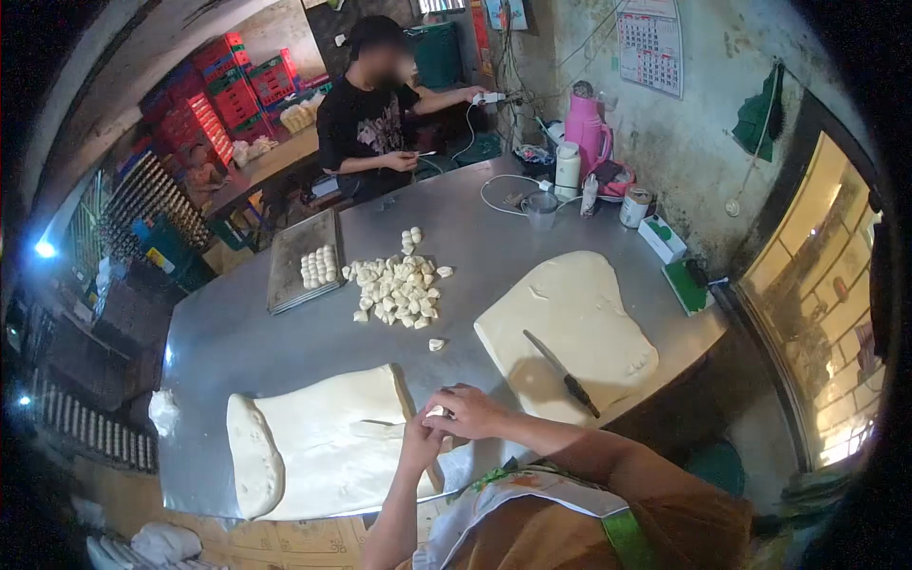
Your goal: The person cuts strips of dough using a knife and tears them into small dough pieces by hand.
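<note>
My left hand (421, 440) and my right hand (472, 410) meet over the front edge of the metal table, fingers closed around a small piece of dough (438, 411). Just left of them lies a wide dough sheet (328, 442), folded over at its left end. To the right, a second dough sheet (579, 304) carries a long knife (559, 370) with a dark handle. Beyond my hands is a heap of cut dough pieces (394, 290), with one loose piece (436, 345) nearer me. Shaped dough balls (318, 267) stand in rows on a metal tray (289, 249).
Across the table, a person (375, 114) in a black shirt holds a cable and reaches to a wall socket. A pink thermos (586, 128), jars and a clear cup (541, 211) stand at the back right. A green box (686, 287) lies near the right edge.
</note>
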The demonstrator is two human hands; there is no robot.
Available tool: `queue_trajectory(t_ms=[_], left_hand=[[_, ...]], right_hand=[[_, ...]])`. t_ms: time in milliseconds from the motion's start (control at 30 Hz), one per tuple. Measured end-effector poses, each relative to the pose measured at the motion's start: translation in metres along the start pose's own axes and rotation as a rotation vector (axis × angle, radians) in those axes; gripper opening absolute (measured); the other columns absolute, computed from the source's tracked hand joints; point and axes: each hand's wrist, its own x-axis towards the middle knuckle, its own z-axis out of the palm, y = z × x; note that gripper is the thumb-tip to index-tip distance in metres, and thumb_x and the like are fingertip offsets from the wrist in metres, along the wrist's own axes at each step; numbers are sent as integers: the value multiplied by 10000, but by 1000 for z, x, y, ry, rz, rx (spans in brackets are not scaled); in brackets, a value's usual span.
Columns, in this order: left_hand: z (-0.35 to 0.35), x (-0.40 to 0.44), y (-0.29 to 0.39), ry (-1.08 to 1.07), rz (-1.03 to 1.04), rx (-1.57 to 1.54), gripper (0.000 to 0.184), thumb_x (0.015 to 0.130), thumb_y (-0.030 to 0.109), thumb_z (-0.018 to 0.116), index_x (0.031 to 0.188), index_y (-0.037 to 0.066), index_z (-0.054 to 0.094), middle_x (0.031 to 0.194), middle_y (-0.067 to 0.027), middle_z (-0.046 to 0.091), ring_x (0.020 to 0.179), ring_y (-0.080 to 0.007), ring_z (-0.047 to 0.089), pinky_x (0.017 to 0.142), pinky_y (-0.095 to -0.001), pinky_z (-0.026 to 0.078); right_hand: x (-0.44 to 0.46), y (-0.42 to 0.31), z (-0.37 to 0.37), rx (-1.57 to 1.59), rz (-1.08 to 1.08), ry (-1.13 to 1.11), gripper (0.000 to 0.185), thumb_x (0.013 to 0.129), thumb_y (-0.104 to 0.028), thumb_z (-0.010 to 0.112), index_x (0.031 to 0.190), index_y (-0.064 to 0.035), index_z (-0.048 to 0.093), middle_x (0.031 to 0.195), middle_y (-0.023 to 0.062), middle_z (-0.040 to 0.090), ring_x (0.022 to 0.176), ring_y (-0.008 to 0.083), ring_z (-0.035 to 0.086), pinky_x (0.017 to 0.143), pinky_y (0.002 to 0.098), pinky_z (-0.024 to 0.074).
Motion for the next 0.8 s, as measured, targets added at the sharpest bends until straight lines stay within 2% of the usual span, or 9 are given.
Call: queue_trajectory(t_ms=[67,167,267,567,600,667,700,733,800], left_hand=[[-1,-2,-7,16,-30,13,387,888,-62,553,1274,-36,537,881,-72,674,791,-92,628,679,-240,508],[-7,-6,-9,37,-84,33,382,881,-58,568,1262,-35,547,871,-72,675,784,-90,628,669,-238,506],[-14,-5,-2,51,9,112,368,879,-39,582,1246,-34,563,860,-67,678,780,-90,630,650,-241,502],[-31,6,-12,-20,70,80,275,889,-12,556,1153,-11,632,836,-62,687,736,-115,635,622,-270,505],[-30,11,-24,-21,191,147,260,890,-10,550,1131,2,645,841,-62,688,718,-123,632,618,-283,508],[-30,17,-46,-18,433,278,240,892,-8,539,1088,28,672,850,-61,692,680,-139,627,609,-309,515],[-32,16,-44,-21,434,272,240,892,-8,539,1088,28,672,850,-61,692,680,-139,627,609,-309,515],[-35,13,-35,-118,344,411,239,885,-9,548,1080,37,678,864,-65,695,698,-153,636,626,-318,518],[-39,9,-10,-313,160,689,239,870,-10,565,1062,55,690,891,-74,700,735,-182,653,661,-335,523]], right_hand=[[1,3,2,-14,-18,-20,218,869,-271,660,985,-87,644,948,96,673,870,328,646,785,428,508],[4,2,8,-59,-130,77,198,864,-262,667,964,-92,649,924,92,670,851,320,647,778,425,506],[8,-1,10,-32,-133,82,198,858,-265,675,955,-94,651,910,93,668,843,316,648,774,422,506],[11,-9,29,-98,-96,209,260,815,-318,719,937,-99,650,896,91,667,829,323,643,766,426,504],[11,-8,33,-104,-89,212,260,815,-318,719,937,-99,650,896,91,667,829,323,643,766,426,504],[9,0,45,-109,148,241,317,798,-361,735,939,-91,646,889,96,665,831,341,638,769,433,502],[9,6,49,-112,265,254,346,790,-382,743,940,-87,645,885,99,664,832,350,636,770,436,501],[8,14,47,-118,268,251,346,790,-382,743,940,-87,645,885,99,664,832,350,636,770,436,501],[7,35,31,-284,375,57,383,797,-395,740,971,-68,642,917,124,666,861,362,634,774,438,503]])
